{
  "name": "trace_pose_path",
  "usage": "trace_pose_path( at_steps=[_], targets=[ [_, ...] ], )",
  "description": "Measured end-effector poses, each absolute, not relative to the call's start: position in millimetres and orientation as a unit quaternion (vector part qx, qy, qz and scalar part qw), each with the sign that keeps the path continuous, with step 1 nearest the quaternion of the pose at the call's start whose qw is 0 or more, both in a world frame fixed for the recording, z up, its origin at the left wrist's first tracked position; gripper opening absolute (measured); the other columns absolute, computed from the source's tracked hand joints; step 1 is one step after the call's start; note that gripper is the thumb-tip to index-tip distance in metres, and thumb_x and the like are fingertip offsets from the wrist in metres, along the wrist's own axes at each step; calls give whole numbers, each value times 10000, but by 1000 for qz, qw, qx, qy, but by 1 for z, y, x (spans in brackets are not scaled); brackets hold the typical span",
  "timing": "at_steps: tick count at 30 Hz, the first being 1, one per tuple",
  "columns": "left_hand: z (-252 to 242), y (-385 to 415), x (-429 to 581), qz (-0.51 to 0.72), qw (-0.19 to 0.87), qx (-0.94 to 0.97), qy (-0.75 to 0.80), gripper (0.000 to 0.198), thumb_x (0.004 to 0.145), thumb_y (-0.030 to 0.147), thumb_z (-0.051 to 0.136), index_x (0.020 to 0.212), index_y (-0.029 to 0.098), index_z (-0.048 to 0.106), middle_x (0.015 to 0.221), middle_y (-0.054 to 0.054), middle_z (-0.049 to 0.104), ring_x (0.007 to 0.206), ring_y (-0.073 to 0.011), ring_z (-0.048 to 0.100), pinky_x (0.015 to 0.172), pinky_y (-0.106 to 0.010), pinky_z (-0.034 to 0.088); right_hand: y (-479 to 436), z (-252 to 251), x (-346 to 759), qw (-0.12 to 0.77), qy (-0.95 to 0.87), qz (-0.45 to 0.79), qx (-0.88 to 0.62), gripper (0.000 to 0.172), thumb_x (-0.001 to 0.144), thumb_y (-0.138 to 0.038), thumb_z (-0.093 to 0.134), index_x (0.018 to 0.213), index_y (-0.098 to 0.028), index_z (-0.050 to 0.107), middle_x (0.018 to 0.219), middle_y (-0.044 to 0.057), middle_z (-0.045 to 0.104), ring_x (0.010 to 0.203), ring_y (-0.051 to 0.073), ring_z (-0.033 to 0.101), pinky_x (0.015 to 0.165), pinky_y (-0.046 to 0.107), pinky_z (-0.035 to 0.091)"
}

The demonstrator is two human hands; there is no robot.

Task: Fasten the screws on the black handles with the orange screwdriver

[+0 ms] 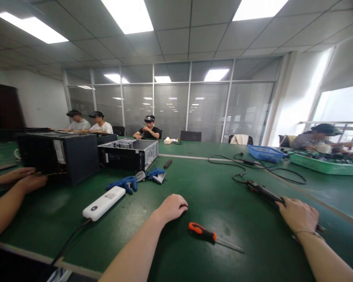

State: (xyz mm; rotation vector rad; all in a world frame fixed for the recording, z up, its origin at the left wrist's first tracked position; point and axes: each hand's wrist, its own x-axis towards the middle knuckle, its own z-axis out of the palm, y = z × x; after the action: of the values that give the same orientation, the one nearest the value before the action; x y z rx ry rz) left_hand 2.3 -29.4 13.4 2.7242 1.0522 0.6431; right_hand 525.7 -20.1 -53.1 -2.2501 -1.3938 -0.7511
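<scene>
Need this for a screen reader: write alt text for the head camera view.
A person's right hand grips a corded black tool on a green table, while their left hand rests beside an orange-handled screwdriver. Ahead lie blue gloves, an opened computer case, and another person's hands at a black case; more people sit farther down the table.

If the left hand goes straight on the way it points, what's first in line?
Likely the black cable looping on the green workbench, ahead of the left hand. Depth is hard to judge in this wide view.
</scene>
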Motion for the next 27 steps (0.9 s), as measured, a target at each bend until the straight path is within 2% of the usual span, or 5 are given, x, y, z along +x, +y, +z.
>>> trace_pose_path(
  at_steps=[4,11,16,23,27],
  targets=[
    [15,-30,2,214,78,908,353,189,848,231,577,951,195,731,949,-48,723,878,-186,648,815,-263,474,-23,-53,526,202,-483,-246,-816,428,865,-501,350,909,-256,698,883,118,677,821,325,600,699,437,384],
    [18,-32,3,210,84,908,354,201,857,236,564,961,190,730,955,-54,721,880,-187,648,823,-267,471,-23,-49,522,204,-500,-279,-794,369,829,-428,433,1041,-234,665,993,109,665,892,320,575,752,419,376],
    [18,-32,3,209,80,908,355,200,857,234,561,961,196,729,956,-50,720,883,-187,647,824,-270,469,-25,-47,522,219,-487,-253,-806,433,859,-502,382,1024,-232,678,963,120,670,862,319,583,749,430,369],
    [21,-34,3,210,85,907,356,193,850,230,573,956,191,730,950,-51,720,877,-188,645,816,-266,470,-24,-47,522,226,-504,-261,-791,410,832,-459,434,1061,-211,667,1002,129,663,919,335,566,795,449,355],
    [20,-34,4,207,82,906,359,192,849,228,574,954,194,731,950,-49,721,878,-189,643,811,-266,468,-27,-45,519,207,-497,-230,-811,444,822,-528,442,1033,-217,679,952,147,661,896,342,574,755,453,364]
  ],
)
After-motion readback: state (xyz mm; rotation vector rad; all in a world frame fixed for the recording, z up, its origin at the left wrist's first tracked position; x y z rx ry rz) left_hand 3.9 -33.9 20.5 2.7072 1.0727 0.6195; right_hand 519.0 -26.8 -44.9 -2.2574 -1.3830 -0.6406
